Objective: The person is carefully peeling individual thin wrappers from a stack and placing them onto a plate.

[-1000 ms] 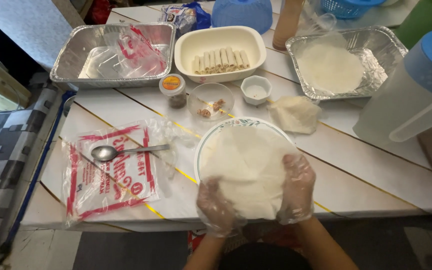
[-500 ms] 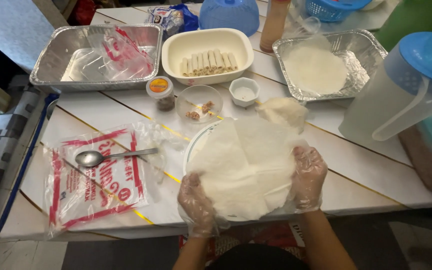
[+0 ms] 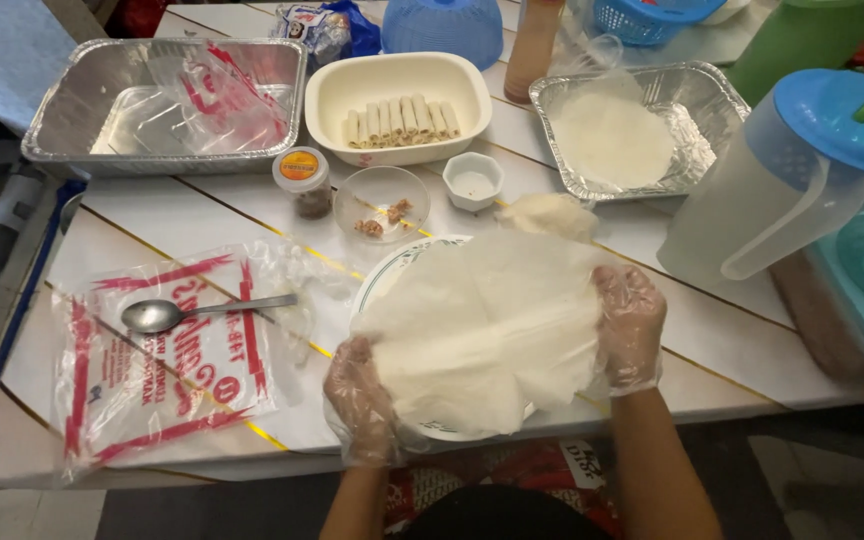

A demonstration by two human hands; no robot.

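Holding a thin white wrapper sheet (image 3: 482, 325) lifted and rumpled above a round plate (image 3: 377, 285) near the worktop's (image 3: 192, 210) front edge. Pinched at its lower left edge by the gloved left hand (image 3: 360, 400), grip closed on the sheet; gripped at its right edge by the gloved right hand (image 3: 630, 328), fingers curled round it. Just left, a metal spoon (image 3: 197, 312) on a red-printed plastic bag (image 3: 152, 365). Farther back, a cream dish of rolled sticks (image 3: 399, 92), between two foil trays (image 3: 652, 125). At right, a blue-lidded jug (image 3: 802, 170).
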